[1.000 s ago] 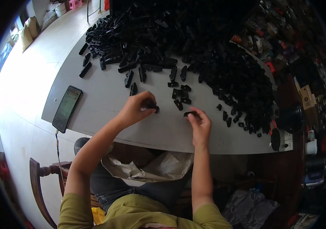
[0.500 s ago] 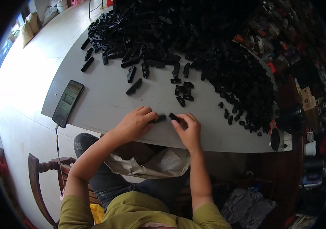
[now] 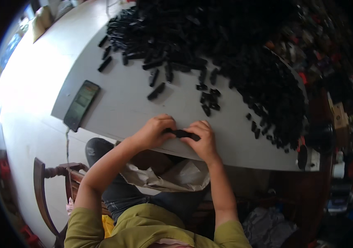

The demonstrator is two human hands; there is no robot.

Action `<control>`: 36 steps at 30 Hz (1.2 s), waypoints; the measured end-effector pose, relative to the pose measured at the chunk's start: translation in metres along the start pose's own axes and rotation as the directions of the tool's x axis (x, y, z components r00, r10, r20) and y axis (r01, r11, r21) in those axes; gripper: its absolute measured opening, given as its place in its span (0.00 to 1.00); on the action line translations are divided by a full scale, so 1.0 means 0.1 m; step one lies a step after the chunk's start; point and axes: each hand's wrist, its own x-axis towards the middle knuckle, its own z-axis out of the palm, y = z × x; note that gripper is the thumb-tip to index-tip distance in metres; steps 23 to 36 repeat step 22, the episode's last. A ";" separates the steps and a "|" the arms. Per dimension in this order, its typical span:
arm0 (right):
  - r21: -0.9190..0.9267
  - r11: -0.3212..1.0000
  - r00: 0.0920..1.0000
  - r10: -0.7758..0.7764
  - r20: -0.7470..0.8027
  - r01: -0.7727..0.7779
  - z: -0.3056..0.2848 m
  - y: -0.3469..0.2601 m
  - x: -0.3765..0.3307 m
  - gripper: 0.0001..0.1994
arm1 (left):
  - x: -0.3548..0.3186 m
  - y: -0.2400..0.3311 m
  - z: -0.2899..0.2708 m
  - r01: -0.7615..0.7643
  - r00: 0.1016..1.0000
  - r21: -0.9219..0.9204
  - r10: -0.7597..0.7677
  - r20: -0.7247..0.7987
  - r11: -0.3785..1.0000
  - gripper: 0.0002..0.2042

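Note:
My left hand [image 3: 155, 131] and my right hand [image 3: 203, 139] meet over the table's front edge. Between them spans a dark bar of black plastic pieces [image 3: 181, 133], a longer one from the left and a small one from the right, apparently end to end. Fingers of both hands are closed on it; its ends are hidden in my grip. Beyond my hands lies a small cluster of short black pieces [image 3: 210, 100]. A single long black piece [image 3: 156, 91] rests to its left.
A big heap of long black pieces [image 3: 151, 41] covers the far table; smaller ones [image 3: 273, 95] pile at the right. A phone [image 3: 81, 105] with a cable lies at the left. An open sack [image 3: 168, 177] sits on my lap under the table [image 3: 118, 111] edge.
The two black pieces, held apart before, now touch in one line. My hands have come closer together, and the whole view has shifted slightly.

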 end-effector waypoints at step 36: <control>-0.072 0.997 0.995 0.006 -0.099 -0.013 0.07 0.06 -0.10 0.14 | -1.55 -0.35 -1.50 0.738 0.536 0.262 -0.304 -0.788 0.622 0.27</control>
